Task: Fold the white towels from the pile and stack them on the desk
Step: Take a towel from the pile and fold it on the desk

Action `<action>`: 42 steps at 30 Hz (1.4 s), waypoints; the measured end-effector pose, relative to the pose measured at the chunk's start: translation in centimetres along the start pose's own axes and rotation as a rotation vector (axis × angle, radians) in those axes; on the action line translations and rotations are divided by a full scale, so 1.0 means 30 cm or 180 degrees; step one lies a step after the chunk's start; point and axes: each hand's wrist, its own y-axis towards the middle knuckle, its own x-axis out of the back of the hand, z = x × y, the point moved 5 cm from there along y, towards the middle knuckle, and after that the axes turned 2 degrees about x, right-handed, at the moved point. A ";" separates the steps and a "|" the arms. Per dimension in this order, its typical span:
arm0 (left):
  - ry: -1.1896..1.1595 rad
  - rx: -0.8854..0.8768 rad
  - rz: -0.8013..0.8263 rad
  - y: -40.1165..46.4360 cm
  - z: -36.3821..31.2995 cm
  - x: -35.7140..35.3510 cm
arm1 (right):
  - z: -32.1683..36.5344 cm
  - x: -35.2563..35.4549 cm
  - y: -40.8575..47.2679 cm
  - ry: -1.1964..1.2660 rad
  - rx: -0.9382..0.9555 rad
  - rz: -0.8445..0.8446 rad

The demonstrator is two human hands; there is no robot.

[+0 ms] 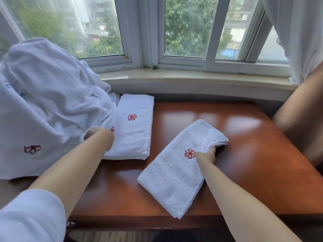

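Gripping folded towel (176, 168), right hand (207, 157); left hand (103, 137) grabs pile (43, 102) beside stack (134, 126). Most unfolded.

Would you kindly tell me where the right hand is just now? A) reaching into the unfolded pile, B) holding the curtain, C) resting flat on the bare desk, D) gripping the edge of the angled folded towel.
D: the right hand grips the edge of the angled folded towel on the desk, its fingers tucked under the fold.
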 end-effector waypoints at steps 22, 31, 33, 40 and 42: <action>-0.2963 -0.1819 -0.0763 -0.036 -0.600 0.167 | 0.024 0.005 0.084 0.0302 0.0043 -0.0318; -0.4773 -0.1884 0.1076 0.080 -0.676 0.257 | 0.067 -0.032 0.195 -0.0341 0.0564 0.0141; -0.4827 -0.2265 0.1631 0.048 -0.672 0.266 | 0.091 -0.047 0.180 -0.0492 0.0920 0.0264; -0.5294 -0.2664 0.1073 -0.083 -0.508 0.302 | 0.236 -0.036 0.047 -0.0400 0.1376 0.0302; -0.5426 -0.2669 0.0889 -0.128 -0.426 0.290 | 0.302 -0.036 -0.023 -0.0336 0.1505 0.0358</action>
